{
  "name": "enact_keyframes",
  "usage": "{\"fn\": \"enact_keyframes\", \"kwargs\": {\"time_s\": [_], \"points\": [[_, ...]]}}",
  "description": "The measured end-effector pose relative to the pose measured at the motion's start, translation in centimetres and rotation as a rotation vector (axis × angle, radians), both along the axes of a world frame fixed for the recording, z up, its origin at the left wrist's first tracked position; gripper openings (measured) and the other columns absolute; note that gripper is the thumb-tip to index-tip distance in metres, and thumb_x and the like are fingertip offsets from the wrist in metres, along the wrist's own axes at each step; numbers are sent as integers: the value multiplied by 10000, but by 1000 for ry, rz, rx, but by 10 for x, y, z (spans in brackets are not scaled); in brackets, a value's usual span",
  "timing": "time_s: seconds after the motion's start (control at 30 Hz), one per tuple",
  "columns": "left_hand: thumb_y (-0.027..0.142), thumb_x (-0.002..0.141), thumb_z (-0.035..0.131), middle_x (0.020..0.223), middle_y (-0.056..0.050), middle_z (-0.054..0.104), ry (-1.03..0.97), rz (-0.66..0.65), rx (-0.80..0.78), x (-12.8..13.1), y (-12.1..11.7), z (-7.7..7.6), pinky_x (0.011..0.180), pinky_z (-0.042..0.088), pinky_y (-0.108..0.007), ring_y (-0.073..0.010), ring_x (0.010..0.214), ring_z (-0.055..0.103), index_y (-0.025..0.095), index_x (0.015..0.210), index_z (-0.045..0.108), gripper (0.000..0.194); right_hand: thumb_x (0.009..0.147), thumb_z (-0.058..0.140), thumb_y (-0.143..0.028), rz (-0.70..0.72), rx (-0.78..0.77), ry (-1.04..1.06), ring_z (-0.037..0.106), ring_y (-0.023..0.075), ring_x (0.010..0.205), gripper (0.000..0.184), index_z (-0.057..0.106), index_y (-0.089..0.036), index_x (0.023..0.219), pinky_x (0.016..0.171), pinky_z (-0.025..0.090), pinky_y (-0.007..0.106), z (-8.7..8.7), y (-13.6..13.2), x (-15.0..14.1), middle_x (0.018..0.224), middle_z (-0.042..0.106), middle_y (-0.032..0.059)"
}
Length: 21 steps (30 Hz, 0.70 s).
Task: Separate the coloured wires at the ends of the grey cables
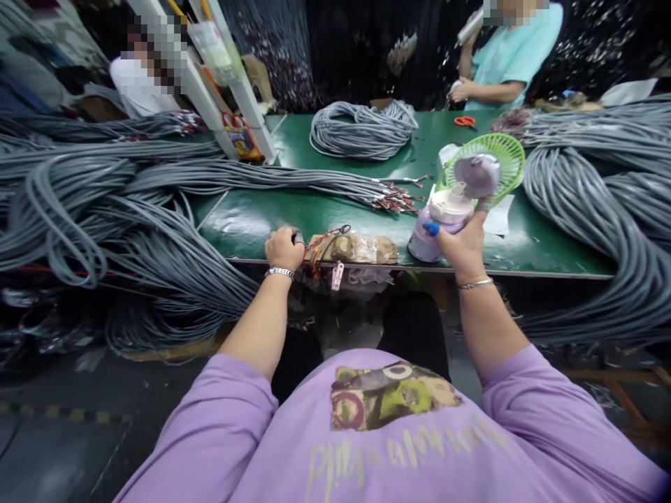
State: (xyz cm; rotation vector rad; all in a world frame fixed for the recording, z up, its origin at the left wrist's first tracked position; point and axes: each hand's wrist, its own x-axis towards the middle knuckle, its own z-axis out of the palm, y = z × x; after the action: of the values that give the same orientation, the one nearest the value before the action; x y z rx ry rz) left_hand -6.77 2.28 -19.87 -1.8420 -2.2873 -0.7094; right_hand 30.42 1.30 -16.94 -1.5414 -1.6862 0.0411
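Right hand [464, 241]: is gripping bottle [422, 242]
Left hand [283, 246]: is curling closed at table [241, 227] edge
Bottle: is gaping open before fan [514, 159]
Shirt [293, 426]: is bearing blurred script
Bag [242, 138]: is showing unreadable print

Bottle [449, 209] before fan [511, 164]; on table [251, 220] behind, cable coil [356, 144] (scissors [464, 121] to its right).

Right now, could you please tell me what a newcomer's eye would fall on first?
Probably the bright green fan, just behind the lilac bottle in the right hand near the bench's front edge. Next, perhaps, the grey cables, heaped at both sides of the bench, with a coil toward its far edge.
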Motion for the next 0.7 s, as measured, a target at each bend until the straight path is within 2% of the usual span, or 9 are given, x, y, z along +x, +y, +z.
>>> {"fn": "enact_keyframes", "kwargs": {"time_s": [0.17,0.3,0.4,0.47,0.63,0.7], "points": [[233,853,484,1040,-125,667,-15,5,-2,0,1,-1,844,406,-387,-291,1003,573,181,954,661,211,675,684,-544,-84,-139,109,563,365,1128,906,268,-109,1352,925,462,539,-17,-4,-4,1230,523,240],[255,858,477,1034,-120,674,0,3,2,-1,1,-2,830,407,-383,-291,995,578,180,950,664,222,661,683,-556,-59,-99,197,555,340,1161,899,285,-124,1341,947,462,509,-28,-3,-9,1251,526,229],[270,860,475,1021,-118,679,8,3,10,-2,1,-2,819,407,-377,-287,983,585,182,947,667,229,647,695,-554,25,-27,267,502,319,1242,969,237,-142,1395,1010,422,494,-33,-12,-13,1327,487,210],[268,861,467,1016,-119,678,15,-4,12,-2,1,-2,812,407,-375,-285,974,587,183,942,667,232,642,702,-554,98,-3,307,475,315,1276,1000,217,-157,1421,1036,399,494,-35,-27,-16,1365,460,202],[274,855,457,1007,-120,677,46,12,-1,-3,0,-1,788,413,-372,-281,946,594,184,943,666,243,610,740,-563,357,-69,407,471,330,1286,1082,185,-191,1461,1059,384,502,-33,-84,-33,1385,457,187],[287,856,458,1003,-118,679,46,17,-1,-4,1,-2,786,416,-371,-280,942,596,188,941,667,247,558,783,-549,488,-119,401,465,335,1292,1166,154,-214,1480,1075,370,507,-32,-107,-44,1403,453,173]]}}
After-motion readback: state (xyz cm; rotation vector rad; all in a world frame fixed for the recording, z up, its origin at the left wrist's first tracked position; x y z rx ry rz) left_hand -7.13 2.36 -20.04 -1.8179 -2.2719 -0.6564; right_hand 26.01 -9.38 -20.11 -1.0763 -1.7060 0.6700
